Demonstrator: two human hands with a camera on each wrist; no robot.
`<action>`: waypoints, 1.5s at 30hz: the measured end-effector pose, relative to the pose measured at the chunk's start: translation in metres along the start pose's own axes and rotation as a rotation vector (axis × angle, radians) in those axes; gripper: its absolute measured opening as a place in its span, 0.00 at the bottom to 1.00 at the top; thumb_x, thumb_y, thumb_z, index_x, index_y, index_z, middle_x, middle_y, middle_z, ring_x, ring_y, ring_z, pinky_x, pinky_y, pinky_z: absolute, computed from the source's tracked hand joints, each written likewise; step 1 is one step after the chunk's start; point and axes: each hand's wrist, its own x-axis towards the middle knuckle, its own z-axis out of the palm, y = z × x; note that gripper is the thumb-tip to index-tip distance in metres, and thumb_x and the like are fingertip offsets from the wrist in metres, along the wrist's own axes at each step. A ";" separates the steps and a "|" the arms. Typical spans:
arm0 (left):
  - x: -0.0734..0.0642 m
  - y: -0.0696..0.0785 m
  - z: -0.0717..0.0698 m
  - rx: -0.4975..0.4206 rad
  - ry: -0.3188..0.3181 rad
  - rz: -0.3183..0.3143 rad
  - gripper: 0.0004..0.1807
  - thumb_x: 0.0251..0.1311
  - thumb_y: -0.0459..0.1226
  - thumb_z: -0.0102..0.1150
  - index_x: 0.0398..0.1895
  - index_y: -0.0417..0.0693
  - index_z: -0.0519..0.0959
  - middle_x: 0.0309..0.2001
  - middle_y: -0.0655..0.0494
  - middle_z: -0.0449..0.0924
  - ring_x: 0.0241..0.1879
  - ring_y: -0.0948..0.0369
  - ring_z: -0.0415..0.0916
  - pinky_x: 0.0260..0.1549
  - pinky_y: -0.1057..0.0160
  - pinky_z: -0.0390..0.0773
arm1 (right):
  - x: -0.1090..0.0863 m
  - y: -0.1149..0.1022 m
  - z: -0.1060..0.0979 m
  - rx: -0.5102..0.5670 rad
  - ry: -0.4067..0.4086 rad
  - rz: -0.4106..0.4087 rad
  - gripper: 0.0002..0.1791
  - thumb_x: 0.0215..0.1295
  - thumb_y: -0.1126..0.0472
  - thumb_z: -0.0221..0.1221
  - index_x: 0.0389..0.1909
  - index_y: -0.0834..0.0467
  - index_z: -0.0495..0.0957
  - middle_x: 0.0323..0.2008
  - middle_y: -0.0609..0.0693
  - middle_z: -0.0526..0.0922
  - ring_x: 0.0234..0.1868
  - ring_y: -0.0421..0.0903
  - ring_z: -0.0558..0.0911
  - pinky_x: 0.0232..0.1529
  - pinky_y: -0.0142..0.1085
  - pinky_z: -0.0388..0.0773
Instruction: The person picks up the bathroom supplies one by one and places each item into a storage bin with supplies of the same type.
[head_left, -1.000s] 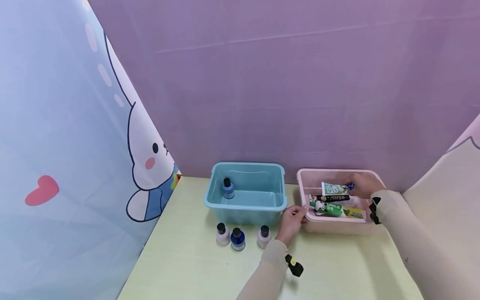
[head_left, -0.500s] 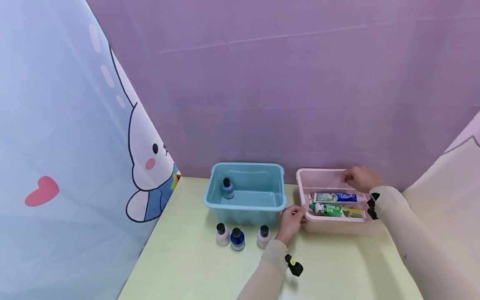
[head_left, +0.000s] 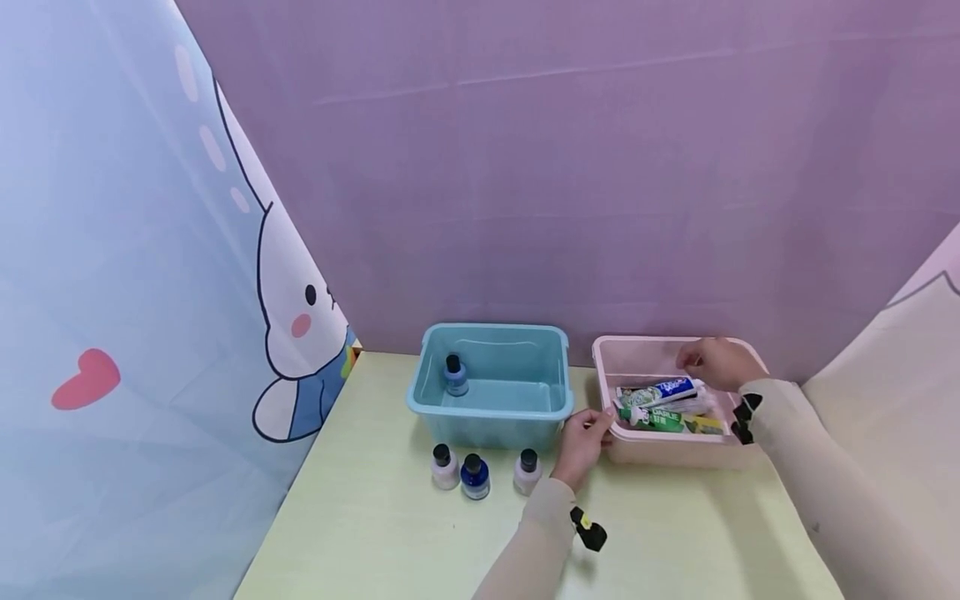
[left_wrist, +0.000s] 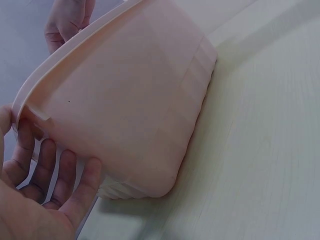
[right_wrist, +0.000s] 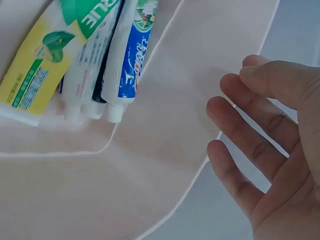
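My left hand (head_left: 581,450) grips the front left corner of a pink plastic bin (head_left: 675,452); in the left wrist view its thumb is at the rim and its fingers curl beneath. Above the bin's back right part is my right hand (head_left: 723,364), fingers relaxed and holding nothing in the right wrist view. Several toothpaste tubes lie piled in the bin. On top, a white and blue toothpaste tube (head_left: 663,392) slants with its white cap toward the right hand. In front of it lies a green Darlie tube (head_left: 658,419) with a yellow end.
Left of the pink bin stands a blue bin (head_left: 491,427) holding one blue bottle (head_left: 456,379). Before it on the table are two pale bottles, one left (head_left: 445,469) and one right (head_left: 527,474), and a dark blue bottle (head_left: 475,479). A purple cloth wall (head_left: 570,183) rises behind.
My right hand has let go of the white and blue toothpaste tube and risen from the pile. That tube has come to lie slanted across the others. My left hand has stayed on the bin.
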 end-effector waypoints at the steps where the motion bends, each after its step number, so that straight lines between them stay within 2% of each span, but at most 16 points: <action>1: 0.000 0.000 0.000 -0.001 -0.001 0.005 0.15 0.70 0.47 0.62 0.38 0.43 0.83 0.35 0.56 0.81 0.36 0.63 0.80 0.45 0.58 0.86 | -0.001 0.000 0.000 -0.006 0.005 -0.003 0.07 0.66 0.67 0.61 0.37 0.56 0.87 0.35 0.51 0.88 0.38 0.50 0.84 0.43 0.53 0.83; 10: -0.001 0.002 0.001 0.011 0.004 0.032 0.18 0.72 0.46 0.60 0.42 0.37 0.82 0.36 0.57 0.80 0.35 0.63 0.79 0.44 0.59 0.86 | -0.010 -0.019 0.009 -0.041 0.053 -0.040 0.07 0.68 0.63 0.62 0.38 0.51 0.88 0.37 0.48 0.90 0.39 0.45 0.85 0.46 0.52 0.82; 13: -0.001 0.001 0.001 0.024 0.007 0.033 0.17 0.73 0.46 0.59 0.41 0.39 0.82 0.36 0.57 0.80 0.35 0.63 0.79 0.44 0.59 0.86 | -0.014 -0.028 0.013 0.005 0.067 -0.046 0.07 0.68 0.64 0.62 0.38 0.52 0.88 0.38 0.48 0.89 0.39 0.45 0.84 0.47 0.52 0.82; 17: 0.000 -0.001 0.002 0.031 0.002 0.041 0.16 0.73 0.47 0.59 0.40 0.41 0.82 0.36 0.58 0.80 0.36 0.63 0.78 0.44 0.60 0.85 | -0.018 -0.037 0.020 0.038 0.100 -0.094 0.07 0.66 0.66 0.63 0.37 0.53 0.88 0.36 0.46 0.89 0.39 0.44 0.84 0.46 0.50 0.82; 21: -0.001 -0.005 0.002 0.014 0.000 0.046 0.16 0.72 0.48 0.59 0.38 0.43 0.81 0.36 0.58 0.80 0.37 0.63 0.79 0.45 0.60 0.85 | -0.021 -0.047 0.024 0.004 0.149 -0.137 0.07 0.64 0.65 0.64 0.36 0.51 0.88 0.35 0.44 0.88 0.37 0.41 0.83 0.44 0.46 0.82; 28: -0.006 -0.009 -0.003 -0.034 -0.005 0.017 0.15 0.71 0.49 0.59 0.40 0.47 0.80 0.39 0.57 0.81 0.40 0.62 0.82 0.49 0.56 0.86 | -0.025 -0.066 0.031 0.000 0.208 -0.180 0.04 0.62 0.65 0.67 0.36 0.54 0.87 0.31 0.44 0.87 0.32 0.39 0.82 0.37 0.41 0.80; 33: -0.015 -0.012 -0.008 -0.028 -0.032 0.012 0.13 0.72 0.46 0.60 0.39 0.45 0.80 0.38 0.57 0.81 0.38 0.62 0.79 0.47 0.54 0.86 | -0.030 -0.078 0.031 -0.030 0.231 -0.171 0.05 0.62 0.63 0.66 0.37 0.52 0.86 0.32 0.42 0.87 0.33 0.40 0.83 0.37 0.43 0.81; 37: -0.027 -0.012 -0.012 0.001 -0.077 0.010 0.11 0.71 0.43 0.61 0.38 0.44 0.80 0.36 0.56 0.80 0.37 0.60 0.79 0.45 0.55 0.86 | -0.034 -0.087 0.031 -0.043 0.252 -0.157 0.06 0.63 0.61 0.66 0.40 0.48 0.87 0.33 0.40 0.87 0.35 0.40 0.83 0.36 0.43 0.80; 40: -0.039 -0.012 -0.018 0.028 -0.126 0.010 0.10 0.70 0.42 0.62 0.39 0.45 0.80 0.34 0.56 0.80 0.38 0.59 0.79 0.44 0.56 0.86 | -0.035 -0.093 0.033 -0.001 0.266 -0.187 0.07 0.65 0.62 0.66 0.41 0.48 0.87 0.34 0.40 0.87 0.35 0.39 0.83 0.37 0.41 0.81; 45: -0.057 -0.010 -0.033 0.093 -0.223 0.023 0.09 0.70 0.42 0.62 0.40 0.46 0.80 0.35 0.58 0.80 0.37 0.62 0.79 0.42 0.62 0.85 | -0.031 -0.105 0.039 0.086 0.307 -0.231 0.06 0.65 0.65 0.66 0.40 0.51 0.87 0.32 0.40 0.87 0.34 0.37 0.83 0.37 0.38 0.81</action>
